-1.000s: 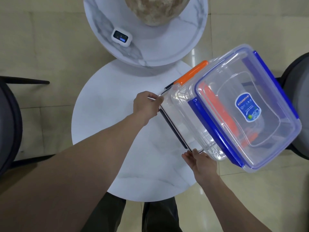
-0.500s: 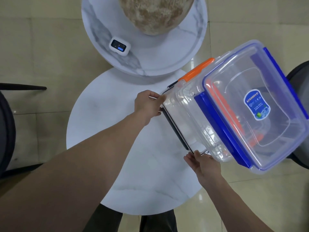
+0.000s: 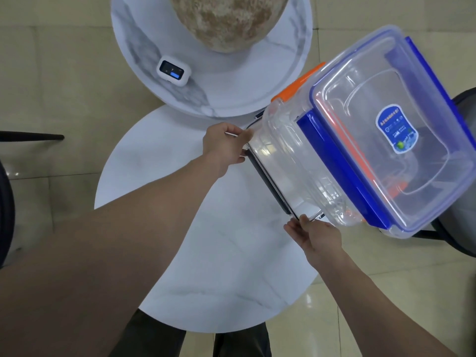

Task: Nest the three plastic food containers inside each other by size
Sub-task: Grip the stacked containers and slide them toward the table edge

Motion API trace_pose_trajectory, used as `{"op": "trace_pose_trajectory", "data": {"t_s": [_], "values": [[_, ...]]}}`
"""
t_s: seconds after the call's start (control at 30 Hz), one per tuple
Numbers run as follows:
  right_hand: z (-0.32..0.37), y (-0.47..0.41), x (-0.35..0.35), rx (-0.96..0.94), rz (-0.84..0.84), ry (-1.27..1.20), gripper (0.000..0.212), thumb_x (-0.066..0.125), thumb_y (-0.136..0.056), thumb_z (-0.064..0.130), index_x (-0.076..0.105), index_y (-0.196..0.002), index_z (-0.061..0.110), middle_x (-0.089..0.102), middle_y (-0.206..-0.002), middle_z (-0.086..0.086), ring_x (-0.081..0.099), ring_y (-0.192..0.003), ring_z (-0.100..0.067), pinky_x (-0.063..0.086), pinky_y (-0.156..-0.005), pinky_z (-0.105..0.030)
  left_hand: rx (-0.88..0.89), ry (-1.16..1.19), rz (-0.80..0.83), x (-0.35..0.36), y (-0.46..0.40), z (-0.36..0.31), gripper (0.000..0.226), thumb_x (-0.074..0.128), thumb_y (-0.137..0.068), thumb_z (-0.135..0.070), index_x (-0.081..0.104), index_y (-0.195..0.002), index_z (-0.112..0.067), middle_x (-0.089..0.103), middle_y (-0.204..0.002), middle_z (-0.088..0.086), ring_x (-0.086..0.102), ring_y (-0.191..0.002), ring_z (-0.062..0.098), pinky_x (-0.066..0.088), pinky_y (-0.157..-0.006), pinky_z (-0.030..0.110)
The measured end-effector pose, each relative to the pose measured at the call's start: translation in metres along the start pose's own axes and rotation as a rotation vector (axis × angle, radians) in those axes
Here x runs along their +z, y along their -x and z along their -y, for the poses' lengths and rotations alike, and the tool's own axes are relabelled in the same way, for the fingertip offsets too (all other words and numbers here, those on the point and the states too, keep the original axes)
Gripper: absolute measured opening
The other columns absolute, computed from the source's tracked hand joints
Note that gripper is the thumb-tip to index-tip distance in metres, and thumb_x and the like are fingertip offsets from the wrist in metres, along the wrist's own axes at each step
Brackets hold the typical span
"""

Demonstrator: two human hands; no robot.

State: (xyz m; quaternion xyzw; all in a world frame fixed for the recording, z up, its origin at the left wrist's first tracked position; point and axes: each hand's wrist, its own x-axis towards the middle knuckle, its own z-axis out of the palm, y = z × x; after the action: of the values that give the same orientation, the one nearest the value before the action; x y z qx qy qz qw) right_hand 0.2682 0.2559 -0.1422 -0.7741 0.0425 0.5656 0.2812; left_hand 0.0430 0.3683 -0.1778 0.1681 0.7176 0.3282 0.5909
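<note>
A round white marble table (image 3: 180, 253) fills the middle of the view from above, with a second, higher round marble table (image 3: 231, 94) beyond it. Two bare forearms reach forward over the near table. Between the hands, and extending up and to the right past the fingers, is a stack of clear plastic containers (image 3: 296, 161), tilted so its blue-rimmed lid (image 3: 417, 176) faces the camera. The lid carries a blue label (image 3: 396, 132). An orange clip (image 3: 298, 85) of an inner container shows through at the top edge. The left hand (image 3: 224, 146) is curled closed around the stack's upper left corner, fingers wrapped on the dark rim. The right hand (image 3: 315, 234) sits at the lower corner, its fingertips (image 3: 302, 220) touching the rim; whether they grip it cannot be told. A small white device (image 3: 173, 70) with a lit screen lies on the far table, well beyond the left fingers.
</note>
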Motion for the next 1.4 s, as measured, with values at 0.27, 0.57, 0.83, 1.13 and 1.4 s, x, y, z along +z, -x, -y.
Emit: {"op": "trace_pose_trajectory", "data": {"t_s": [0.27, 0.57, 0.83, 1.13, 1.4], "values": [[0.004, -0.001, 0.000, 0.004, 0.013, 0.020, 0.022, 0.059, -0.094, -0.010, 0.058, -0.116, -0.008, 0.061, -0.100, -0.024, 0.067, -0.075, -0.027, 0.062, -0.055, -0.034, -0.002, -0.036, -0.011, 0.006, -0.003, -0.008, 0.026, 0.082, -0.084, -0.029, 0.064, -0.092, -0.012, 0.070, -0.083, 0.008, 0.071, -0.055, 0.020, 0.064, -0.058, 0.031], [0.002, 0.000, -0.001, -0.025, 0.022, 0.028, 0.002, 0.060, -0.095, -0.006, 0.062, -0.095, -0.005, 0.064, -0.084, -0.018, 0.066, -0.075, -0.026, 0.061, -0.069, -0.039, -0.018, -0.029, -0.040, 0.011, -0.006, -0.010, 0.029, 0.083, -0.083, -0.032, 0.062, -0.083, -0.013, 0.072, -0.085, 0.009, 0.073, -0.059, 0.021, 0.065, -0.064, 0.035], [-0.012, 0.000, -0.005, -0.147, -0.015, 0.028, 0.019, 0.070, -0.092, 0.010, 0.056, -0.102, 0.003, 0.065, -0.077, -0.016, 0.064, -0.060, -0.024, 0.063, -0.059, -0.033, 0.031, -0.150, -0.086, 0.012, -0.002, -0.011, 0.038, 0.080, -0.083, -0.042, 0.066, -0.091, -0.008, 0.073, -0.087, 0.009, 0.071, -0.064, 0.022, 0.066, -0.072, 0.039], [-0.023, 0.005, -0.010, -0.120, -0.017, 0.075, 0.031, 0.076, -0.087, 0.033, 0.065, -0.093, 0.005, 0.068, -0.074, -0.009, 0.066, -0.058, -0.019, 0.060, -0.054, -0.027, 0.043, -0.186, -0.072, -0.004, 0.026, 0.006, 0.054, 0.083, -0.077, -0.048, 0.067, -0.108, -0.007, 0.074, -0.096, 0.009, 0.071, -0.061, 0.013, 0.064, -0.063, 0.029], [-0.035, 0.029, -0.010, -0.178, 0.008, 0.154, 0.027, 0.074, -0.090, 0.026, 0.059, -0.077, 0.008, 0.059, -0.065, -0.006, 0.063, -0.054, -0.018, 0.063, -0.058, -0.030, 0.103, -0.340, -0.072, -0.038, 0.085, 0.029, 0.058, 0.081, -0.070, -0.062, 0.066, -0.099, -0.015, 0.075, -0.087, 0.005, 0.075, -0.076, 0.019, 0.063, -0.078, 0.038]]}}
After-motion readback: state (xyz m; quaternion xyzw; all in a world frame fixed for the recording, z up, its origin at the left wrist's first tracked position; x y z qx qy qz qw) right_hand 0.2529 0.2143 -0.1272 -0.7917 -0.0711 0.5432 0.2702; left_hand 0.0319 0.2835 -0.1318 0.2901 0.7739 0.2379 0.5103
